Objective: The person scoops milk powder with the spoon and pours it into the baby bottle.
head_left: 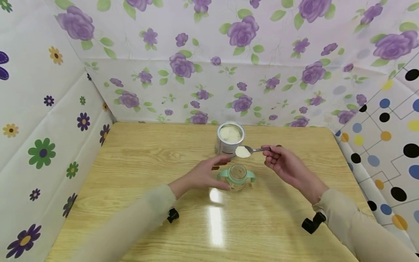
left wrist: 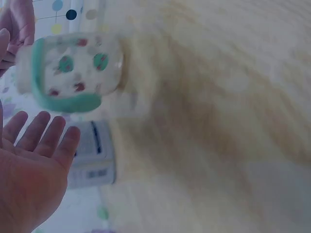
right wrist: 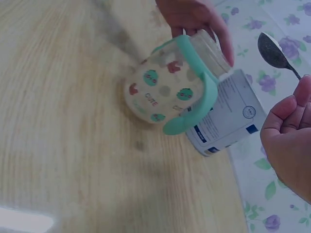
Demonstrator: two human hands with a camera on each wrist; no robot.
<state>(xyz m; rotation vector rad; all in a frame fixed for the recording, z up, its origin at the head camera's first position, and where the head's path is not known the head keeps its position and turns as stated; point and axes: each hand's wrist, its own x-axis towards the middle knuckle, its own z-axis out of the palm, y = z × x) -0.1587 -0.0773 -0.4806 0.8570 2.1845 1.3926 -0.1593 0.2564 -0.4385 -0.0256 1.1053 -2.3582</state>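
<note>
My right hand (head_left: 285,165) pinches the handle of a metal spoon (head_left: 256,149), whose bowl carries a heap of pale powder (head_left: 243,151). The spoon is level, between the can and the bottle in the head view. Below it stands a clear baby bottle (head_left: 238,174) with a mint-green two-handled collar and an uncovered mouth; cartoon prints show on its side (right wrist: 160,90). My left hand (head_left: 207,174) is beside the bottle's left handle, fingers extended and thumb apart. In the left wrist view its palm (left wrist: 31,187) holds nothing.
An uncovered can (head_left: 226,145) of pale powder stands just behind the bottle, near the back of the wooden table (head_left: 147,156). Flower-patterned sheeting (head_left: 196,87) rises behind the table, with patterned sheets at both sides.
</note>
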